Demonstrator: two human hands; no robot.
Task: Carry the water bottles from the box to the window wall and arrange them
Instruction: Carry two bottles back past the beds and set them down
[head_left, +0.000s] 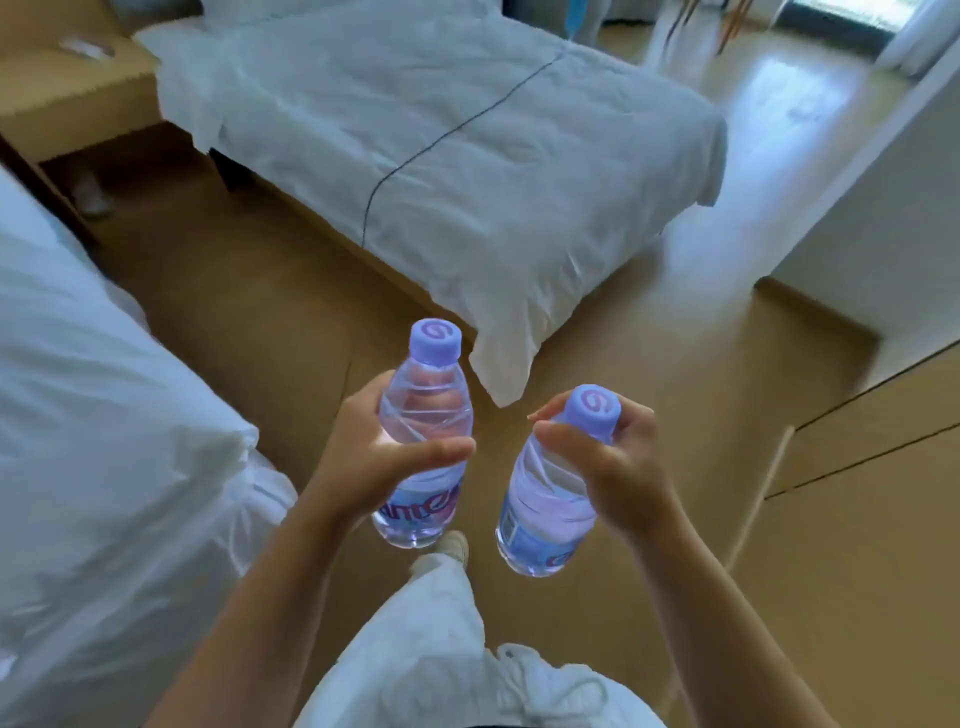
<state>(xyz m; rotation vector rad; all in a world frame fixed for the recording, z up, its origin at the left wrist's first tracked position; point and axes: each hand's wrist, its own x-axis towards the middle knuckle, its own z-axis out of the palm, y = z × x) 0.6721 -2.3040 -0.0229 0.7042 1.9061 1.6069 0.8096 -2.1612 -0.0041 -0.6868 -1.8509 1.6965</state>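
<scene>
Nearest the camera, at 6 o'clock, a pale trouser leg (441, 623) and a shoe (456, 545) are seen mid-stride on the wooden floor (291, 312).

Just beyond, 2 water bottles are carried upright. The left bottle (423, 447), at 11 o'clock from the shoe, is wrapped around its middle by the left hand (363, 457), thumb laid across the front. The right bottle (545, 509), at 1 o'clock, is grasped high by the right hand (613, 467), fingers curled at the neck just below the lilac cap. Both bottles are capped and appear full of clear water.

The weaker hold is judged to be the right one: a full bottle hung from its neck could slip or swing while walking. The 2 bottles, carried near each other, could also be knocked together.

A white bed (104, 467) lies at 9 o'clock, and a second bed (441, 130) at 12 o'clock, whose corner could be clipped in passing. The bright window (841, 10) is seen far off at 1 o'clock. No box is in view.
</scene>
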